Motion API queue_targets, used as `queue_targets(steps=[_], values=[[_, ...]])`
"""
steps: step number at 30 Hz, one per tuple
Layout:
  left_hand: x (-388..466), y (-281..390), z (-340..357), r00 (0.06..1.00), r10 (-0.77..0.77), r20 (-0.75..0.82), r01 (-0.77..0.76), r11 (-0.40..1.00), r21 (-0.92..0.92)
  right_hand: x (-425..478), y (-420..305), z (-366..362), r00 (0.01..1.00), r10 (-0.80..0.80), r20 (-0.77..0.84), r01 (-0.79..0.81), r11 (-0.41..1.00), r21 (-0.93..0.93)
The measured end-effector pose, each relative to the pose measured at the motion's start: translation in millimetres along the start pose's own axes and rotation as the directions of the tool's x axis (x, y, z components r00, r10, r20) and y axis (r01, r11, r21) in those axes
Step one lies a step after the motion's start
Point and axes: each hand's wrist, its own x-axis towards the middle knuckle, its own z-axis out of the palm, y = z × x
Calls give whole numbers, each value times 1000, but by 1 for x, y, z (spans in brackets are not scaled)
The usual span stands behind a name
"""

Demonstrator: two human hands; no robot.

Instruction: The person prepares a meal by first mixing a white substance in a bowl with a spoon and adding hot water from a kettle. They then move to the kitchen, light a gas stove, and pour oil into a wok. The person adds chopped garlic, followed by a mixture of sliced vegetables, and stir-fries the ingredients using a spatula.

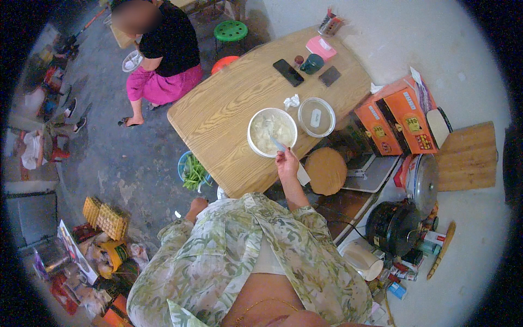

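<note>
In my right hand (pixel 287 162) is a pale blue utensil (pixel 278 144), perhaps a spatula or spoon. Its far end is in a round white tub (pixel 250 141) of pale, whitish lumpy food (pixel 265 130). The tub stands on the wooden table (pixel 220 118). Beside it lies a translucent round lid (pixel 316 117) with a white label. My left hand (pixel 199 204) is low by the table's near left corner, close to a white object (pixel 221 193). Its fingers are mostly hidden, so I cannot see whether it holds anything.
Toward the table's far end are a phone (pixel 288 72), a dark green cup (pixel 312 63) and a pink box (pixel 321 48). A basin of green vegetables (pixel 195 171) sits on the floor at left. Orange cartons (pixel 408 118) stand at right. Another person (pixel 171 45) squats beyond the table.
</note>
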Motion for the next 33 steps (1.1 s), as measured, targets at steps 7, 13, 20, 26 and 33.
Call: queue_targets(steps=[7, 13, 20, 26, 33], values=[[-4, 5, -3, 1000, -13, -6, 12, 996, -90, -12, -11, -16, 983, 138, 122, -164, 956, 242], [-5, -4, 1, 993, 94, -65, -106, 972, -208, -19, -39, -28, 983, -87, 162, 100, 993, -69], [11, -13, 15, 974, 228, 9, -227, 962, 149, -49, -86, -6, 899, -334, 282, 437, 730, -526], [9, -18, 21, 971, 237, -40, -224, 953, 204, -63, -97, 9, 731, -400, 554, 652, 168, -739], [23, -23, 41, 952, 306, -22, -285, 908, 308, -45, -77, -19, 791, -360, 494, 537, 24, -843]])
